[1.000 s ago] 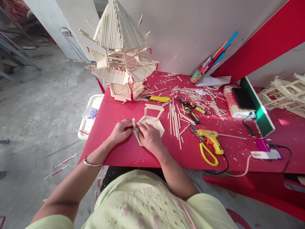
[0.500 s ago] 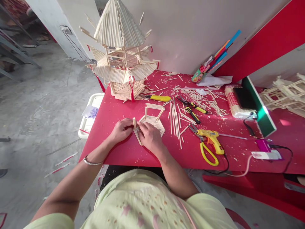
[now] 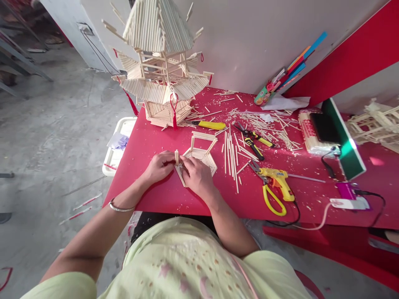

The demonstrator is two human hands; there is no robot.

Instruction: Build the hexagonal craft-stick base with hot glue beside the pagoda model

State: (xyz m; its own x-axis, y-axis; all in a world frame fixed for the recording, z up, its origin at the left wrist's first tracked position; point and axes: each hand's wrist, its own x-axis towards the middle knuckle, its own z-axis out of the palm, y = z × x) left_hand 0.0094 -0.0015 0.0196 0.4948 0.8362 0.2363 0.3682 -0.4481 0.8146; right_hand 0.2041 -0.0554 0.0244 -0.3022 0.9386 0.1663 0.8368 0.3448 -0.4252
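A small frame of pale wooden sticks (image 3: pixel 209 159) lies on the red table, with slatted floor and low stick walls. Both my hands are at its near left side. My left hand (image 3: pixel 160 167) is closed, its fingertips pinched beside a short upright stick post (image 3: pixel 176 157). My right hand (image 3: pixel 200 177) reaches over the frame's near part, thumb and fingers closed at the foot of that post. The right hand hides part of the frame, and the exact contact of the fingertips is hard to see. A strip of sticks (image 3: pixel 180 176) shows between the hands.
A tall stick pagoda (image 3: pixel 160 89) with red tassels stands behind. Rightward lie loose sticks (image 3: pixel 230 160), a yellow utility knife (image 3: pixel 212 125), cutters (image 3: pixel 254 148), yellow-handled pliers (image 3: pixel 270 201), a glue gun (image 3: pixel 277 178) with cord, and a power strip (image 3: pixel 349 203).
The camera view has shifted slightly. Both hands stay at the same corner of the stick frame, with barely any movement of the fingers.
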